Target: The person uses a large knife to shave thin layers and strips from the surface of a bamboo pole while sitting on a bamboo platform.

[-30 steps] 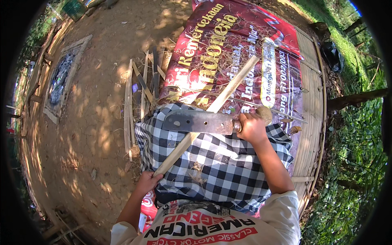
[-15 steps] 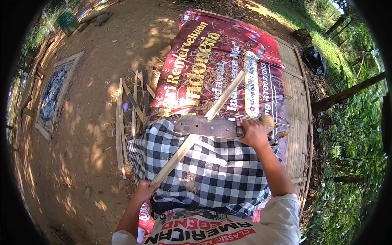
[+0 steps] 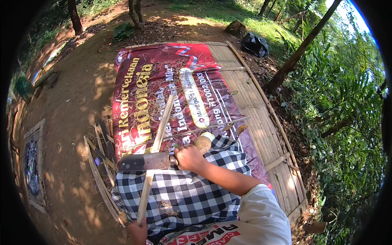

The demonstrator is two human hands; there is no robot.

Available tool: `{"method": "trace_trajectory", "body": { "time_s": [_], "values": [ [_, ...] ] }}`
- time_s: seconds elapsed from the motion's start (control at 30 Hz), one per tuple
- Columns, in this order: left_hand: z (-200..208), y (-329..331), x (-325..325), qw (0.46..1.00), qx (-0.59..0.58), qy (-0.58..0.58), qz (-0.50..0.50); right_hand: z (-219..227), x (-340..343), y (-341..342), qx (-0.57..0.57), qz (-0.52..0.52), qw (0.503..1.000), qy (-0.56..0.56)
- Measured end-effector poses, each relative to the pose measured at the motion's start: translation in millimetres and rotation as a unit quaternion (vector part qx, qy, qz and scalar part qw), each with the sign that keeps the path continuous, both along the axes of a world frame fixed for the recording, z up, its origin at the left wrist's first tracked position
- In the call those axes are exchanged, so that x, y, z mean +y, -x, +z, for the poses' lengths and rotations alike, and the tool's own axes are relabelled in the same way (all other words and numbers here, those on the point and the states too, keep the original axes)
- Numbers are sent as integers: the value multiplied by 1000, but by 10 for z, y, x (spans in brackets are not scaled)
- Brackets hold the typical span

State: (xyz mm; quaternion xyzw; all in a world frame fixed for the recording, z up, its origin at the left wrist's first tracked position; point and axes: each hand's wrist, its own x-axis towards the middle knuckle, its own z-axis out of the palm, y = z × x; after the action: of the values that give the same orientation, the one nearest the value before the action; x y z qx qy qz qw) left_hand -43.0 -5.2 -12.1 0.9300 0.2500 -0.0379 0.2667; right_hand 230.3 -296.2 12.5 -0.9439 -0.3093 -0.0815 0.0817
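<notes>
A long, pale strip of split wood or bamboo [image 3: 145, 196] slants up from my lap, its far end over the banner. My left hand [image 3: 139, 231] is closed round its near end, at the bottom of the view. Across the strip's middle lies the broad, dark blade of a machete [image 3: 136, 162], its tip pointing left. My right hand [image 3: 188, 158] grips the machete's handle, whose rounded wooden end [image 3: 202, 143] sticks out beyond the fist. Under both is a black-and-white checked cloth [image 3: 196, 192] spread over my legs, with a few shavings on it.
A red printed banner [image 3: 130, 87] strewn with curly shavings covers part of a slatted bamboo platform [image 3: 255, 110]. Several split strips [image 3: 98, 175] lie at its left edge. An ash pit [image 3: 32, 163] is far left; a black plastic bag [image 3: 255, 44] lies beyond the platform.
My view has swung to the right and upward, so the scene sits further left. The strip now crosses the blade nearer its handle. Both hands keep their grips.
</notes>
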Motion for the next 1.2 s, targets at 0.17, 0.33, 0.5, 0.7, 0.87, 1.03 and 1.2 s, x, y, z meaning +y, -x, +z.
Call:
{"method": "trace_trajectory", "body": {
  "time_s": [0.17,0.33,0.5,0.7,0.87,1.03,1.2],
  "values": [
    [-112,40,77,999,-6,42,-15,32,-174,-358,24,27,998,60],
    [-204,55,98,999,-24,24,-22,47,-291,-397,-30,44,996,65],
    [-547,247,272,998,-27,61,-10,181,-548,-515,-25,-23,996,87],
    [-992,955,607,999,-15,-12,-43,983,-2051,-1142,-67,-483,873,-21],
    [-726,620,477,998,9,56,-16,1207,-2118,-519,-83,-475,874,-63],
    [-364,295,384,998,20,51,-23,837,-1229,-135,2,-261,958,-120],
    [-375,251,302,999,16,32,-9,391,-298,-27,13,19,999,-25]
  ]
}}
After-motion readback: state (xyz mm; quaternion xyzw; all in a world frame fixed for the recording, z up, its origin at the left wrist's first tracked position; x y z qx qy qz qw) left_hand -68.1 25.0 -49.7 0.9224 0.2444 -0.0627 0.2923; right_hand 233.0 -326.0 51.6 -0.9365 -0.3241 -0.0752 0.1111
